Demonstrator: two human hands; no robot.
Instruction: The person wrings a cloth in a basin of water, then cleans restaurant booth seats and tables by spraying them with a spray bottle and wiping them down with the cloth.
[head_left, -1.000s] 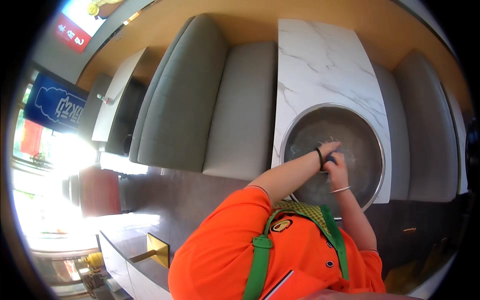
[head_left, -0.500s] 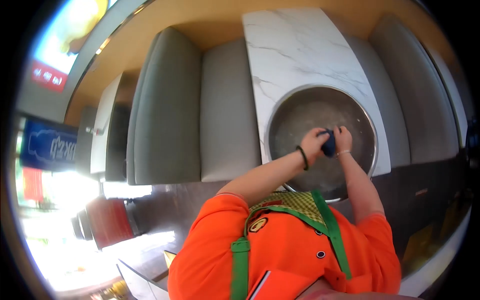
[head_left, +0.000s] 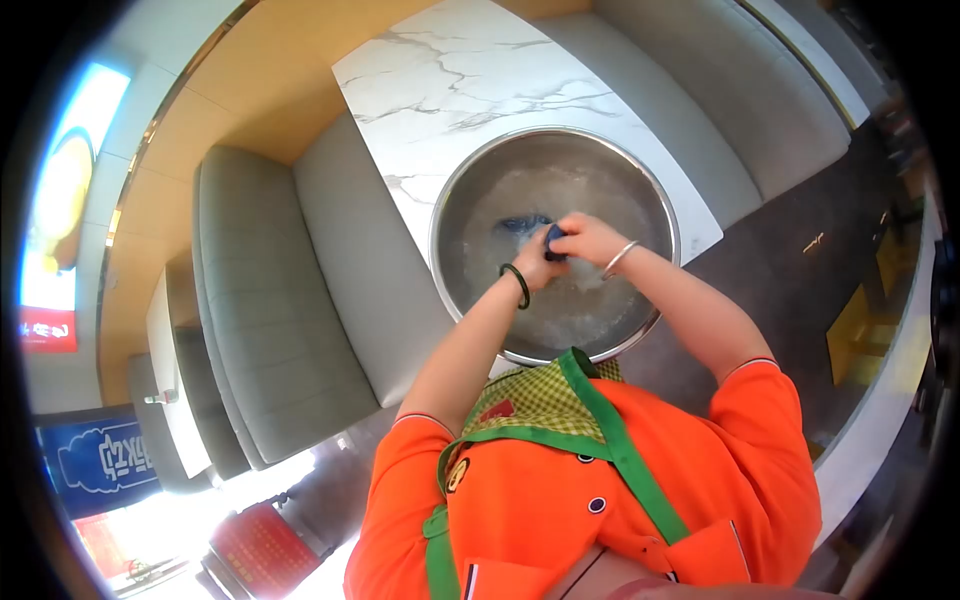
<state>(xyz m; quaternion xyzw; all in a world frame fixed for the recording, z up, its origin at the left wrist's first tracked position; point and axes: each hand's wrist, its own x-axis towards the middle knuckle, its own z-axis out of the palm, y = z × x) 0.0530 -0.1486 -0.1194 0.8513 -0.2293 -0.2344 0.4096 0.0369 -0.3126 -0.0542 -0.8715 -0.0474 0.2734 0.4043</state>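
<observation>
A large round metal basin (head_left: 436, 240) of cloudy water stands at the near end of a marble-patterned table. Over its middle, my left hand (head_left: 538, 265), with a dark bracelet at the wrist, is closed round a dark blue cloth (head_left: 554, 241). My right hand (head_left: 592, 242), a silver bangle on its wrist, grips the same cloth from the right, close against the left. More dark blue shows at the water's surface just beyond the fingers. Part of the cloth is hidden by both hands.
The white marble-patterned table (head_left: 450, 75) reaches away behind the basin. Grey padded benches flank it, one at left (head_left: 280, 300) and one at right (head_left: 690, 110). Dark floor (head_left: 770, 260) lies to the right. A red sign-like panel (head_left: 265, 550) stands at lower left.
The camera view has turned, so table and basin appear farther left and tilted. Both hands keep hold of the cloth, now closer together, and blue shows in the water beyond them.
</observation>
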